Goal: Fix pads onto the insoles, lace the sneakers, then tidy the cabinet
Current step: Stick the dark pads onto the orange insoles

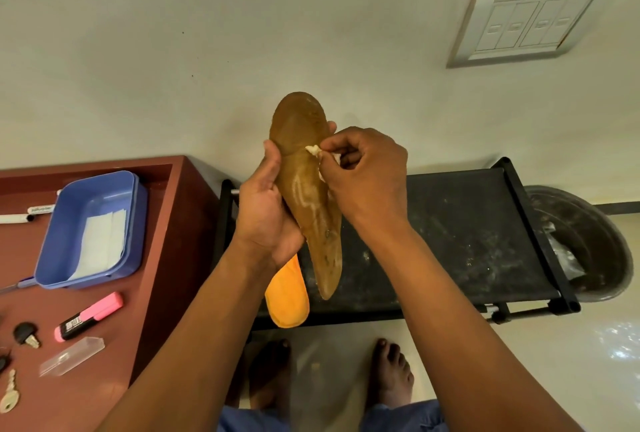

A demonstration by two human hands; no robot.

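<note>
No writing can be read here: the pink highlighter [89, 316] at lower left has a black label with small print too fine to make out, and the white marker [26, 214] at the left edge bears lettering that is blurred.

One brown insole [306, 189] is held up at the centre of the frame, its long axis running from the upper middle down and slightly to the right, rounded broad end uppermost against the wall, narrower end pointing down over the black rack [450, 234]. The left hand [266, 210] grips it from the left side, thumb on its face and fingers curled behind. The right hand [363, 172] pinches a small white pad [314, 150] at the insole's right edge, fingertips closed on it. One orange insole [288, 296] shows below the left hand, part of it hidden.

On the reddish cabinet top [166, 224] at left: one blue tray [93, 227] holding white sheets (count unclear), one clear plastic case [71, 355], two keys visible. One switch plate [526, 23] with four switches sits at upper right.
</note>
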